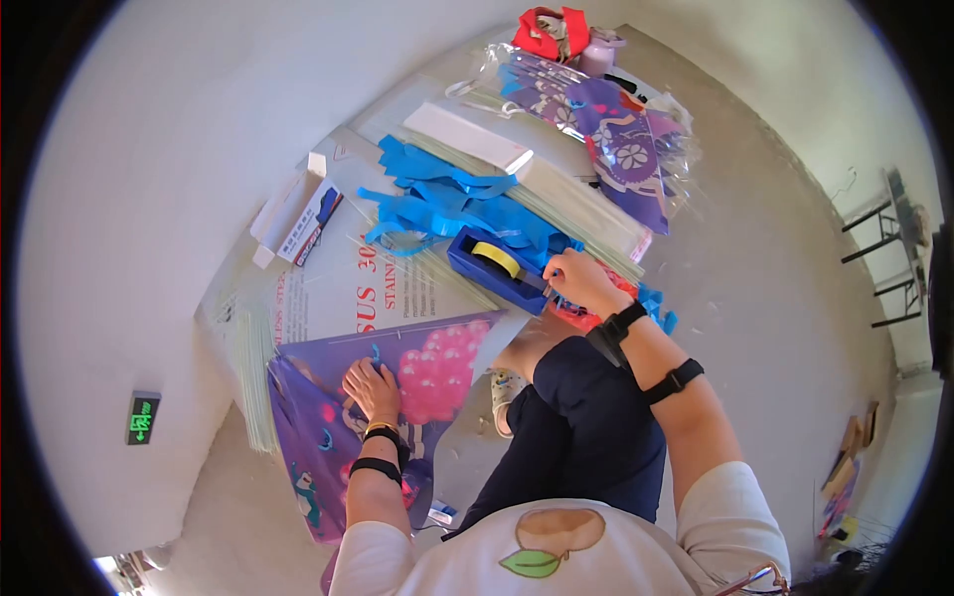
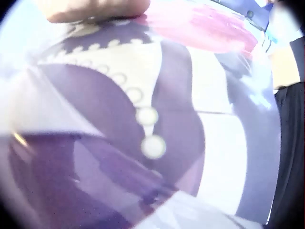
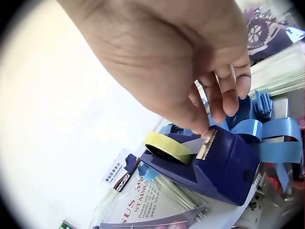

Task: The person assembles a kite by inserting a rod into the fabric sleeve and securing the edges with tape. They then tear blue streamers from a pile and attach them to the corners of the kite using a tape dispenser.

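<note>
My left hand [image 1: 373, 390] rests flat on a purple printed plastic sheet [image 1: 308, 382] with pink bubbles and cartoon figures, which hangs over the table's near edge. In the left wrist view the sheet [image 2: 176, 119] fills most of the picture. My right hand [image 1: 586, 282] is at the front of a blue tape dispenser [image 1: 467, 260]. In the right wrist view its thumb and forefinger pinch the tape end [image 3: 194, 145] by the dispenser's toothed cutter [image 3: 207, 144]. The yellow-cored tape roll [image 3: 167, 147] sits in the dispenser.
Blue ribbon strips [image 1: 437, 194] are heaped behind the dispenser. Bundles of thin pale sticks [image 1: 256, 387] lie at the table's left edge. An opened dispenser box [image 1: 296, 214] stands at the left. Wrapped purple printed sheets [image 1: 626, 139] and a red bag [image 1: 550, 35] lie farther back.
</note>
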A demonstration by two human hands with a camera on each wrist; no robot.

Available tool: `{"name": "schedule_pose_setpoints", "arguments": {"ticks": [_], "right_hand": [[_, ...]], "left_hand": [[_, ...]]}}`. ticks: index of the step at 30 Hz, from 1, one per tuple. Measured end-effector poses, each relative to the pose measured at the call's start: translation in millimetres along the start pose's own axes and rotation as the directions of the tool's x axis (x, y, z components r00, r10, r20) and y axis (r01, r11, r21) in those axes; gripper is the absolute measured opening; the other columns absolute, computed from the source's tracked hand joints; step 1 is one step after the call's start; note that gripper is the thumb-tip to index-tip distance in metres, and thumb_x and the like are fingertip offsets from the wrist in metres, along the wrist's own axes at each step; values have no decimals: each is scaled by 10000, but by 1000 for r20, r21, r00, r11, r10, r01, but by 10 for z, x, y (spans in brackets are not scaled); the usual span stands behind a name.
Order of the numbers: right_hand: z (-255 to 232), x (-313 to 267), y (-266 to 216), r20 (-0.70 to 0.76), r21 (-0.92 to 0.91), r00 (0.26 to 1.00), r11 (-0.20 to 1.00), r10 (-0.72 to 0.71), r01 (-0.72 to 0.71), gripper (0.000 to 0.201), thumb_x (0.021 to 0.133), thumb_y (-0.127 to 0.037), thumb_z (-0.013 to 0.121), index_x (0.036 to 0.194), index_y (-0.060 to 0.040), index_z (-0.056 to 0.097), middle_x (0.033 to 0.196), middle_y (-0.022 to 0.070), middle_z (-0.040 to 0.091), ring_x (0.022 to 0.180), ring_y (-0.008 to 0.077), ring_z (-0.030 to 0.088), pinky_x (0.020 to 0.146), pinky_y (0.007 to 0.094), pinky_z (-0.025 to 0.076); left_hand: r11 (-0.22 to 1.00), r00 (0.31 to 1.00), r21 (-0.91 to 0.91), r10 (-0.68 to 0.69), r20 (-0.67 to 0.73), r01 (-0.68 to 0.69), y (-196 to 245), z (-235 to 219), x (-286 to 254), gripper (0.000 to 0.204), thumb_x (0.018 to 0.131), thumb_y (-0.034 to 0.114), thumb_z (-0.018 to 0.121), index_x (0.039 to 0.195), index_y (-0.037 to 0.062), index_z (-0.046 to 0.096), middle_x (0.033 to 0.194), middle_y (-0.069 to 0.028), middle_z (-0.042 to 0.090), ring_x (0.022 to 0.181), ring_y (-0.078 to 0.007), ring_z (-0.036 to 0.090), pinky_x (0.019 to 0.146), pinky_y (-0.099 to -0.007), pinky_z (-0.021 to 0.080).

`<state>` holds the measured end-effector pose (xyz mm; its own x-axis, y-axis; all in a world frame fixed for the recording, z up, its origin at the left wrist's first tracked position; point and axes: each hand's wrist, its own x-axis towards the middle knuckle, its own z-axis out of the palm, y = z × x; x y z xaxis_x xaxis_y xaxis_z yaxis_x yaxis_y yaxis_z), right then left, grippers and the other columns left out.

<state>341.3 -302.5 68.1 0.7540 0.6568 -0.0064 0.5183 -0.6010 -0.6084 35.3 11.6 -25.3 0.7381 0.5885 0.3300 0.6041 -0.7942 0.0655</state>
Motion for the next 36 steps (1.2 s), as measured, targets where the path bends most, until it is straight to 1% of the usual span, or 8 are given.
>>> {"name": "schedule_pose_setpoints", "arguments": {"ticks": [6,7,13,18,27,32,34,36], "right_hand": [[90,110,106,9,100,997,992,81,-82,130,757,-143,635,727,-64,734,813,168,679,753,353,657,665,441,519],[91,125,117,0,116,997,990,78,-78,130,757,-143,635,727,-64,734,813,168,679,753,353,657,665,441,519],[111,157,178,97,123,991,987,90,-102,143,734,-162,656,732,-54,750,709,171,681,679,348,667,626,428,530],[74,86,94,104,159,988,979,111,-127,165,738,-183,657,754,-36,729,722,188,666,685,344,660,628,423,510],[-27,-23,268,202,268,977,957,61,-115,256,756,-241,652,765,6,717,702,209,658,647,310,654,579,399,488],[-741,-857,581,214,324,974,946,-76,3,297,825,-252,599,769,34,659,623,136,594,590,157,552,562,365,440],[-1390,-1435,452,339,286,937,940,84,-188,267,881,-253,606,846,7,658,710,46,597,694,90,539,612,297,442],[-1516,-1875,860,393,376,918,901,54,-214,236,879,-233,612,848,-7,672,709,19,604,683,97,540,627,296,449]], "left_hand": [[960,984,278,-12,180,-40,188,-129,110,316,852,292,600,1055,55,548,1127,-109,531,1084,-287,494,957,-447,343],[976,981,219,-49,187,7,327,-228,137,332,842,294,618,1083,73,558,1129,-113,533,1080,-293,494,941,-449,345],[879,946,-402,314,82,-257,1805,-541,113,441,781,340,724,1120,108,564,1137,-113,528,1106,-320,476,948,-462,331],[813,961,-518,268,-74,-267,2811,-524,252,541,689,260,810,1093,81,497,1092,-93,503,1080,-315,471,920,-448,338],[878,971,-418,232,-60,-236,2899,-500,337,556,658,230,831,1064,103,473,1083,-86,496,1072,-310,473,922,-445,342],[888,979,-413,199,-49,-201,2884,-524,334,576,660,246,840,1091,111,482,1102,-89,501,1099,-306,469,936,-446,339],[886,979,-417,199,-53,-203,2890,-523,345,582,663,252,842,1102,113,485,1113,-91,502,1111,-305,466,944,-447,337],[894,973,-386,220,-61,-227,2889,-513,332,615,658,262,853,1122,99,485,1130,-90,495,1121,-304,462,945,-442,339]]}}
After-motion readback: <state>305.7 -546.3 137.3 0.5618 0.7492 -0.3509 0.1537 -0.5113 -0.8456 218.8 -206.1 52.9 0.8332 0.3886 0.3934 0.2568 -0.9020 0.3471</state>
